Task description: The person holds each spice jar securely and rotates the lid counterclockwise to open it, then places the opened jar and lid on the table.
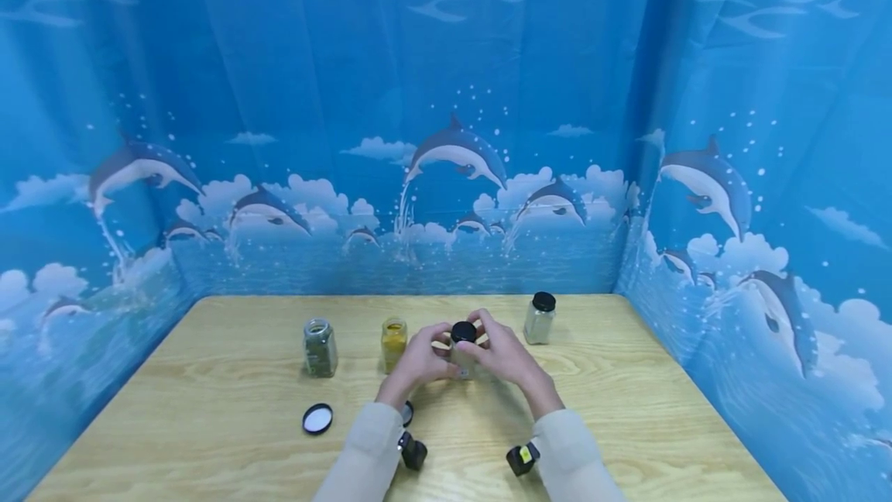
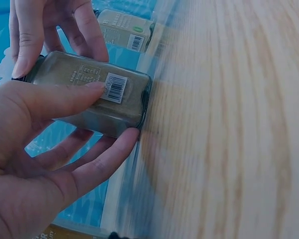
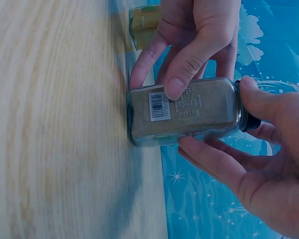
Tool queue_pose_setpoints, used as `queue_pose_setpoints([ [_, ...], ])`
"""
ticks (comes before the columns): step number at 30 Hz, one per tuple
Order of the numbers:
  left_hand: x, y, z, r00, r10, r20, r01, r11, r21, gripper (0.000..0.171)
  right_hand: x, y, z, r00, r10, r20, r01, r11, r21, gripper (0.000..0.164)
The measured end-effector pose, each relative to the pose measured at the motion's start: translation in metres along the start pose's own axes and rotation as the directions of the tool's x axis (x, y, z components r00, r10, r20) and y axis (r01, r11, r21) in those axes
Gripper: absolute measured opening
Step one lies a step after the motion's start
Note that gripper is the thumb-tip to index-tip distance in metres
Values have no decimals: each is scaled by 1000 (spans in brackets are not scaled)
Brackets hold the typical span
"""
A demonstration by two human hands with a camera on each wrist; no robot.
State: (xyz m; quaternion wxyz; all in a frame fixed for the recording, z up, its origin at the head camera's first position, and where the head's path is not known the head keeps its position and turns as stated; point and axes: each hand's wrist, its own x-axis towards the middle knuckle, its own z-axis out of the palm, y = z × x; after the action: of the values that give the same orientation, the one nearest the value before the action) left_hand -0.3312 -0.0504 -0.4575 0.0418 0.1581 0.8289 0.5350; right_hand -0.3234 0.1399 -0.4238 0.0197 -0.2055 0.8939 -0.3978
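Both hands are at a square glass spice jar [image 3: 209,117] filled with greyish-brown powder, standing upright near the middle of the table. My left hand [image 1: 425,359] grips its body, thumb across the barcode label and fingers along the far side. At the top, my right hand [image 1: 505,351] has thumb and index finger around the black lid [image 1: 463,331], while its other fingers lie along the glass. Just left of my left hand stands an uncapped jar of yellow powder [image 1: 393,343]. Farther left is an uncapped jar with dark green contents [image 1: 320,351].
A jar with a black lid [image 1: 540,320] stands at the back right. One loose black lid [image 1: 317,419] lies white side up at the front left; another lid [image 1: 407,413] is partly hidden by the left wrist. Dolphin-print curtains [image 1: 453,254] surround the wooden table [image 1: 662,424].
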Motion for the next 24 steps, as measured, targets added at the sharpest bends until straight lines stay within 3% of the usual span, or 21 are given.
queue_pose_setpoints([
  [7,1,0,0,1000,3,7,-3,1000,-21,63,0,-3,-3,1000,-22,15,22,1000,-15,30],
  [17,0,-3,0,1000,-1,8,1,1000,-20,61,-2,-1,-5,996,-56,69,55,998,11,37],
  [24,0,-3,0,1000,7,0,-7,1000,-5,61,-1,-2,-1,1000,-9,9,9,1000,-5,52],
])
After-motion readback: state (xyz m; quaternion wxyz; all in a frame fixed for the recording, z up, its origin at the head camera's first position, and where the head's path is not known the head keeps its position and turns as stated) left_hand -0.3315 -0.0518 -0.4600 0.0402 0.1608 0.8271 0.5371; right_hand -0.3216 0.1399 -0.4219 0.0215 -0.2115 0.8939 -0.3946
